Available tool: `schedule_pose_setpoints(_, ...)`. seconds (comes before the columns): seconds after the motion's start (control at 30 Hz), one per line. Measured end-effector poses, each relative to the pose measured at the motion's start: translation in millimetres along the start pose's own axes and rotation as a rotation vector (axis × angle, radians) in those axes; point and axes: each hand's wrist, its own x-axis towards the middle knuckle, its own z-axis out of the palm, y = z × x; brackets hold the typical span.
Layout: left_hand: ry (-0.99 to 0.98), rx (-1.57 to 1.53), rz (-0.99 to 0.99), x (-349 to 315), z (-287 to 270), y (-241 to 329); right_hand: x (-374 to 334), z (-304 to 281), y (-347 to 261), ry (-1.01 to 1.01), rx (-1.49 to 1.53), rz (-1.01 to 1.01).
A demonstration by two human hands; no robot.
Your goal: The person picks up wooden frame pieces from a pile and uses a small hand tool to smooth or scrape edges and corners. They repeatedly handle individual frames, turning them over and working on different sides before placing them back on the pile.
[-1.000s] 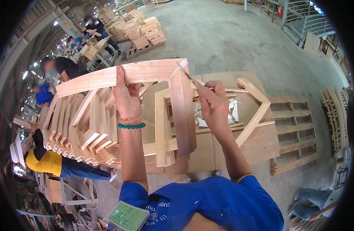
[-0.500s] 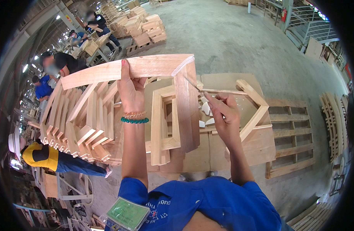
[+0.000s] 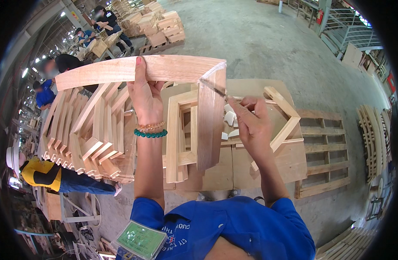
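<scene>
My left hand (image 3: 147,99) grips an L-shaped wooden corner piece (image 3: 108,74) by its curved upper rail, thumb on the front face and fingers beneath. Its wide leg (image 3: 210,123) hangs down at the right end. A whitish strip of what looks like filler (image 3: 213,70) runs along the slanted joint. My right hand (image 3: 253,121) pinches a narrow metal blade (image 3: 217,91), whose tip touches the wood at the lower inner end of the joint. The blade's handle is hidden by my fingers. Several white scraps (image 3: 229,118) lie on the cardboard-covered table behind.
Several angled wooden frames (image 3: 84,130) stand in rows at the table's left. Another wooden frame (image 3: 173,138) rests mid-table, and an angled piece (image 3: 285,132) lies to the right. A pallet (image 3: 326,151) is on the floor beyond. Co-workers (image 3: 108,24) stand at the far left.
The blade's tip has moved left and down, to the joint's inner end. The wooden piece has shifted slightly, its joint end rightward. Both hands keep their hold.
</scene>
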Motion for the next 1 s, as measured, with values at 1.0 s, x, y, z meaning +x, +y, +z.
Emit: schedule_pose_setpoints(1.0, 0.018, 0.055, -0.017, 3, 4, -13, -6, 1, 4, 0.021, -0.111, 0.007)
